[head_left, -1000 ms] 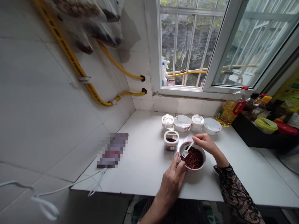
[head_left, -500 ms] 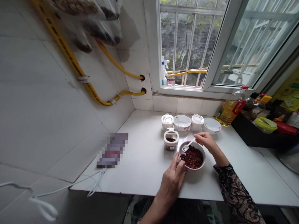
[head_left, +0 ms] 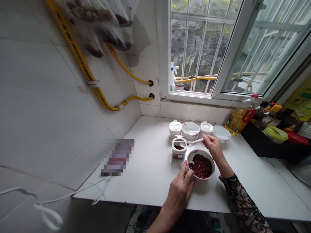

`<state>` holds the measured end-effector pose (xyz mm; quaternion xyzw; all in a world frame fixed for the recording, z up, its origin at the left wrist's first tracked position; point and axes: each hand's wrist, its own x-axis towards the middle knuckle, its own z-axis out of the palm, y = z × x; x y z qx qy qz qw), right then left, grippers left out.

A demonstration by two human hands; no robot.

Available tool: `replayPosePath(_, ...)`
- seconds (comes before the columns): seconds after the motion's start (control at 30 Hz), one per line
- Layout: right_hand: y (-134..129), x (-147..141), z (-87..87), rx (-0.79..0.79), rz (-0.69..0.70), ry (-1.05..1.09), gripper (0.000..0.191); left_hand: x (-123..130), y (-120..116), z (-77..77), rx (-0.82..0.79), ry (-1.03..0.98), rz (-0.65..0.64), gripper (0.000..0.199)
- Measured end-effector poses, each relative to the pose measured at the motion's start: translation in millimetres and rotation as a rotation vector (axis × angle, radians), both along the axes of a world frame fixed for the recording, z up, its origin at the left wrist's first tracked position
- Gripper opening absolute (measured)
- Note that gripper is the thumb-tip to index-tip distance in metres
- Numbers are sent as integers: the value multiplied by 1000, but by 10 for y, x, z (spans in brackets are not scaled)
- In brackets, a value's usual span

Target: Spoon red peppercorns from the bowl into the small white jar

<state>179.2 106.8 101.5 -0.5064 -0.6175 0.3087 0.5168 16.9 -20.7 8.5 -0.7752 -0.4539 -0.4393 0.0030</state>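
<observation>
Left hand (head_left: 179, 194): fingers closed on the rim of a white bowl (head_left: 201, 151), which sat on the tabletop (head_left: 150, 174) and held reddish-brown grains (head_left: 200, 166). Right hand (head_left: 213, 146): fingers pinched the handle of a white spoon (head_left: 195, 141), held out beyond the bowl. The spoon's tip was just beside the top of a small jar (head_left: 179, 152), which had a few grains inside and stood near the bowl.

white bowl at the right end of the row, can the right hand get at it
Likely yes: the right hand sits close to the white bowl, nothing between, though the white spoon it holds may need setting down.
</observation>
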Motion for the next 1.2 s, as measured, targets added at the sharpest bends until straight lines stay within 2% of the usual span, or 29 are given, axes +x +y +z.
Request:
replayPosePath(0.1, -82, -161, 42, 323, -55, -200, 43, -3, 11, -22, 3, -6, -3, 27)
replayPosePath(0.2, -164, -272, 56, 607, 17, -500, 36, -7, 19, -40, 1, 0, -1, 30)
replayPosePath(0.27, -193, -274, 62, 708, 42, -593, 33, -8, 19, -38, -3, 5, 3, 31)
replayPosePath(0.33, -197, -200, 74, 731, 0, -569, 32, -8, 14, -25, -7, 0, 8, 30)
replayPosePath(0.43, -166, 13, 89, 660, -80, -484, 38, -12, 1, 3, -23, -7, -2, 28)
replayPosePath(0.57, -114, 240, 54, 473, 46, -582, 44, -20, -14, 25, -42, -1, -5, 27)
replayPosePath(0.73, -128, 157, -30, 241, 205, -677, 48, -29, -22, 19, -40, 1, -10, 29)
replayPosePath(0.87, -149, 80, -50, 122, 298, -622, 49, -35, -26, 17, -50, 7, -11, 29)
replayPosePath(1.07, -111, 192, -21, -99, 293, -359, 49, -32, -24, 15, -45, 0, -11, 28)
replayPosePath(1.2, -88, 225, -25, -113, 248, -338, 46, -28, -17, 15, -36, -5, -12, 27)
